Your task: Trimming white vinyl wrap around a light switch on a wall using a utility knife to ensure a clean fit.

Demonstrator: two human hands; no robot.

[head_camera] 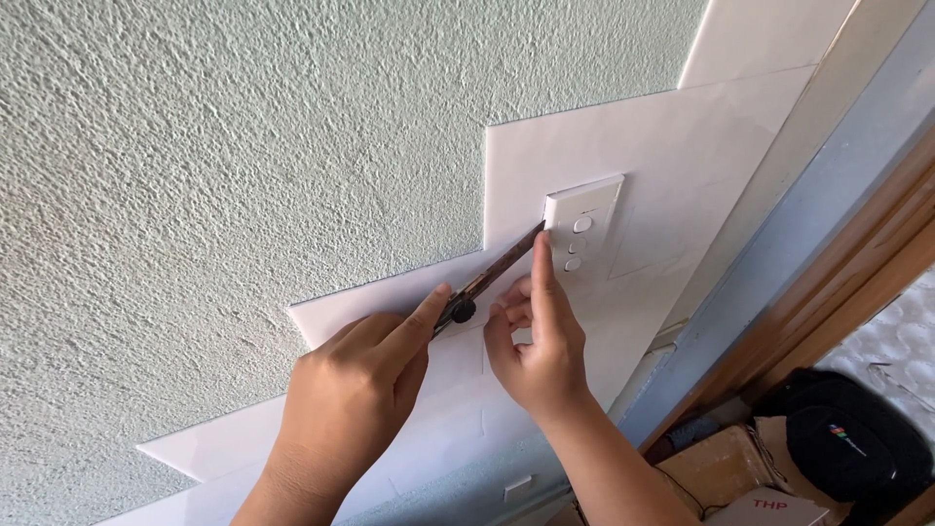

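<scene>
Here, the left hand (355, 375) grips a utility knife (487, 278), fingers curled around its handle and the index finger stretched flat along the top; the thin blade runs up toward one o'clock and its tip meets the left edge of a white switch plate (584, 234). The right hand (536, 346) sits at three o'clock from the knife, its index finger straight and pressed against the white sheet (672, 146) just beside that same edge, the other fingers loosely bent, holding nothing. The plate carries three small round buttons and pokes through a cut opening in the sheet. Several such white sheets overlap on a rough, pale green wall (195, 146), their corners stepping down toward seven o'clock. At three o'clock from the plate runs a grey door frame (779, 234) with brown wood beyond it. Toward five o'clock lie a black bag (857, 438) and what seems to be a cardboard box (721, 468), only partly in view.
</scene>
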